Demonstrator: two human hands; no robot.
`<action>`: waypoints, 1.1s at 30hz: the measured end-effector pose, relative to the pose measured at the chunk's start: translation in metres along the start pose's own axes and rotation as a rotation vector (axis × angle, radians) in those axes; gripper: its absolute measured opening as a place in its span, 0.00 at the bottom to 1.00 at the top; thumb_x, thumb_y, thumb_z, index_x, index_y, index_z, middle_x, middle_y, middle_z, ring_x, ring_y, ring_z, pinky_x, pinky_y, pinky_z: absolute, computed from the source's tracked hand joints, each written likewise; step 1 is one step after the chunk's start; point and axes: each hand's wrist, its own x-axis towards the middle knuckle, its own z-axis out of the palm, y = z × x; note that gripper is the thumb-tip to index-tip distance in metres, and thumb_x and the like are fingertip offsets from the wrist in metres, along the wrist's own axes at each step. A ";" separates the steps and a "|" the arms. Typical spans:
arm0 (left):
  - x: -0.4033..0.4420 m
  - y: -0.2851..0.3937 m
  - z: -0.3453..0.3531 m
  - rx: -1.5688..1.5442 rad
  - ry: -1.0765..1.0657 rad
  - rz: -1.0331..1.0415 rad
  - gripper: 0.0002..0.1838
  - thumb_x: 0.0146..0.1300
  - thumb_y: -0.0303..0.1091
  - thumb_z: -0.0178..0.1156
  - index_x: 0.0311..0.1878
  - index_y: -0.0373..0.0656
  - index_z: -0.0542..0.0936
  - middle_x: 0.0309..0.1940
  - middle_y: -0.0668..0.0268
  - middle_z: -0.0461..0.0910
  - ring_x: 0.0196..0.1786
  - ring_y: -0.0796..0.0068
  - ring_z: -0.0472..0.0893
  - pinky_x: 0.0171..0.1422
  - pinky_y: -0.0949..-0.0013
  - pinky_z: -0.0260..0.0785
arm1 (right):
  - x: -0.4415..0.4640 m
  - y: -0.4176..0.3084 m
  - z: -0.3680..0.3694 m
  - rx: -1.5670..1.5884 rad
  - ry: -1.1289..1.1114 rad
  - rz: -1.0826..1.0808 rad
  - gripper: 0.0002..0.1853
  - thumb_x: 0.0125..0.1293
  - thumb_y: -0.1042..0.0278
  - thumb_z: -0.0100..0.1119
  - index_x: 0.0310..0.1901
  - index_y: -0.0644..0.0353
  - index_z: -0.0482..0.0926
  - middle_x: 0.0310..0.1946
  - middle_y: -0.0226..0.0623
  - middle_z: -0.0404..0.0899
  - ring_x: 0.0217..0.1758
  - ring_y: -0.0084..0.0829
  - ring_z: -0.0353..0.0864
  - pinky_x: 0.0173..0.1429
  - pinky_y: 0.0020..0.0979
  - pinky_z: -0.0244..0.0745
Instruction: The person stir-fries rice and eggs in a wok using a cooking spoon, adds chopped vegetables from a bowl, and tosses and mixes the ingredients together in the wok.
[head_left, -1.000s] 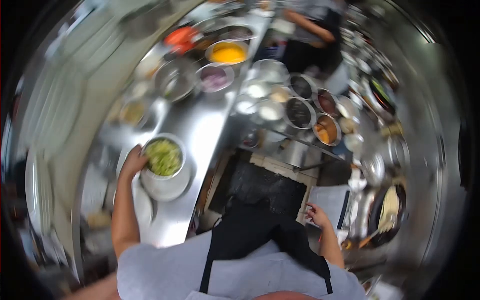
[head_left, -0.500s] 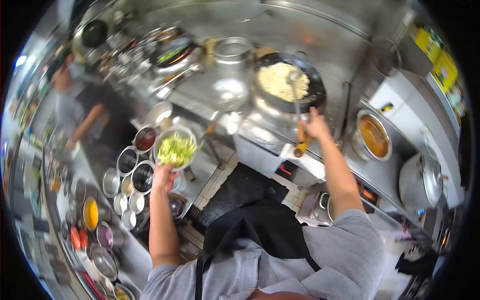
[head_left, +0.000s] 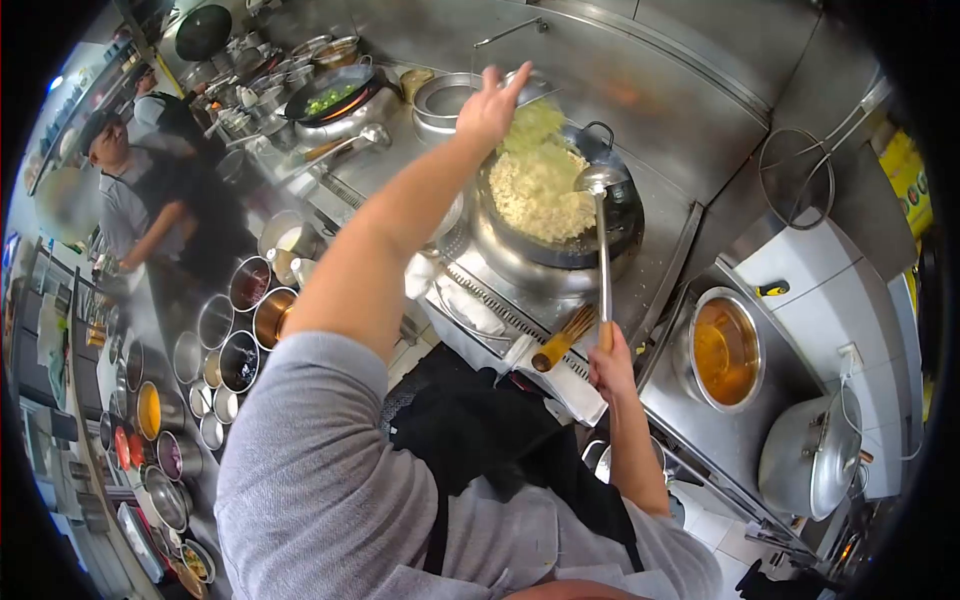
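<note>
My left hand (head_left: 487,115) is raised over the back left of a wok (head_left: 625,225), gripping a tipped metal bowl that its fingers partly hide. Blurred chopped greens (head_left: 538,125) drop from the bowl onto a pale, crumbly food (head_left: 535,200) in the wok. My right hand (head_left: 612,362) is closed around the handle of a long ladle (head_left: 603,250), whose round head rests at the right side of the food. A bamboo brush (head_left: 565,338) lies just left of my right hand.
Another wok (head_left: 335,95) with greens stands at the back left. Several ingredient containers (head_left: 240,360) fill the left counter, near two people (head_left: 165,200). To the right are a pot of orange liquid (head_left: 725,350), a lidded pot (head_left: 810,455) and a hanging strainer (head_left: 797,180).
The view has swung from the left counter to the stove. My left hand has carried the bowl of greens over the wok and tipped it. My right hand has taken hold of the ladle.
</note>
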 end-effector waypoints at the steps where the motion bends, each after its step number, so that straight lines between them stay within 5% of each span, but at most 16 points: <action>1: 0.018 0.002 0.000 0.092 -0.004 0.143 0.35 0.61 0.27 0.48 0.69 0.70 0.54 0.58 0.48 0.61 0.45 0.45 0.79 0.49 0.51 0.73 | -0.009 0.000 -0.006 0.037 -0.004 -0.004 0.39 0.56 0.82 0.53 0.69 0.53 0.51 0.19 0.29 0.65 0.10 0.19 0.62 0.12 0.23 0.56; 6: 0.082 0.017 -0.008 0.093 0.156 0.199 0.39 0.57 0.22 0.45 0.69 0.72 0.53 0.61 0.47 0.59 0.46 0.42 0.78 0.50 0.49 0.72 | -0.045 -0.006 0.000 0.252 -0.025 0.031 0.43 0.57 0.81 0.55 0.71 0.53 0.45 0.21 0.30 0.66 0.10 0.20 0.62 0.13 0.22 0.56; 10: 0.054 0.020 0.033 -0.134 0.401 -0.106 0.38 0.54 0.21 0.50 0.69 0.54 0.53 0.60 0.46 0.60 0.48 0.42 0.77 0.54 0.52 0.71 | -0.048 -0.029 0.016 0.366 -0.170 0.043 0.39 0.57 0.79 0.56 0.69 0.52 0.49 0.18 0.29 0.63 0.09 0.20 0.60 0.14 0.23 0.57; 13: -0.019 -0.008 0.106 0.044 -0.200 0.057 0.40 0.53 0.20 0.49 0.70 0.55 0.51 0.58 0.45 0.60 0.48 0.41 0.76 0.53 0.52 0.70 | -0.039 -0.041 0.023 0.533 -0.297 0.090 0.35 0.58 0.77 0.56 0.67 0.50 0.55 0.17 0.28 0.61 0.09 0.18 0.56 0.14 0.22 0.55; 15: -0.036 -0.020 0.093 0.024 -0.263 0.043 0.41 0.53 0.19 0.49 0.71 0.55 0.50 0.58 0.44 0.60 0.48 0.41 0.76 0.53 0.52 0.70 | -0.027 -0.040 0.023 0.514 -0.288 0.098 0.34 0.59 0.77 0.55 0.67 0.49 0.56 0.17 0.28 0.60 0.09 0.18 0.56 0.14 0.22 0.54; 17: -0.060 -0.055 0.068 -0.152 -0.088 -0.313 0.45 0.49 0.19 0.53 0.71 0.56 0.49 0.57 0.46 0.61 0.49 0.40 0.75 0.54 0.51 0.70 | -0.020 -0.029 0.027 0.520 -0.286 0.132 0.33 0.59 0.77 0.53 0.67 0.48 0.58 0.17 0.27 0.60 0.09 0.18 0.55 0.14 0.22 0.54; 22: -0.147 -0.202 -0.022 -0.267 0.176 -0.446 0.42 0.48 0.20 0.55 0.68 0.52 0.52 0.52 0.47 0.66 0.50 0.45 0.74 0.55 0.56 0.69 | 0.034 0.022 0.029 0.599 -0.310 0.221 0.31 0.60 0.76 0.50 0.66 0.46 0.59 0.18 0.27 0.61 0.10 0.18 0.55 0.15 0.22 0.54; 24: -0.210 -0.262 -0.086 -0.296 0.307 -0.563 0.39 0.49 0.21 0.54 0.67 0.50 0.54 0.50 0.47 0.67 0.49 0.49 0.75 0.56 0.58 0.68 | 0.059 0.040 0.027 0.396 -0.271 0.285 0.27 0.61 0.76 0.49 0.63 0.45 0.64 0.18 0.29 0.63 0.14 0.20 0.60 0.18 0.23 0.58; 26: -0.286 -0.306 -0.157 -0.456 0.675 -0.725 0.34 0.49 0.22 0.54 0.62 0.47 0.57 0.49 0.50 0.69 0.49 0.56 0.75 0.56 0.61 0.68 | 0.076 0.040 0.032 0.144 -0.238 0.352 0.23 0.60 0.78 0.50 0.57 0.50 0.67 0.21 0.32 0.67 0.16 0.26 0.65 0.20 0.26 0.67; 28: -0.377 -0.333 -0.234 -0.184 1.021 -0.813 0.30 0.50 0.25 0.54 0.58 0.40 0.58 0.47 0.52 0.72 0.43 0.63 0.76 0.45 0.62 0.72 | 0.082 0.040 0.035 -0.162 -0.261 0.304 0.21 0.58 0.79 0.51 0.54 0.54 0.68 0.23 0.32 0.68 0.17 0.24 0.69 0.22 0.24 0.71; 30: -0.465 -0.315 -0.302 -0.385 1.366 -1.087 0.31 0.51 0.27 0.55 0.60 0.39 0.56 0.44 0.53 0.73 0.37 0.67 0.77 0.36 0.64 0.73 | 0.109 0.064 0.002 -0.248 -0.284 0.292 0.22 0.55 0.82 0.51 0.53 0.56 0.68 0.25 0.31 0.69 0.21 0.22 0.71 0.23 0.23 0.70; 32: -0.574 -0.316 -0.332 -0.232 1.709 -1.328 0.35 0.52 0.29 0.57 0.63 0.39 0.53 0.42 0.52 0.73 0.31 0.68 0.77 0.28 0.68 0.70 | 0.126 0.065 -0.018 -0.501 -0.280 0.292 0.23 0.55 0.82 0.51 0.54 0.57 0.67 0.27 0.31 0.70 0.23 0.23 0.72 0.25 0.23 0.70; 33: -0.618 -0.297 -0.340 -0.250 1.778 -1.307 0.42 0.54 0.31 0.58 0.67 0.40 0.45 0.41 0.49 0.72 0.28 0.68 0.77 0.23 0.69 0.68 | 0.131 0.063 -0.014 -0.591 -0.275 0.315 0.23 0.55 0.82 0.52 0.54 0.57 0.67 0.27 0.32 0.70 0.24 0.23 0.73 0.24 0.24 0.71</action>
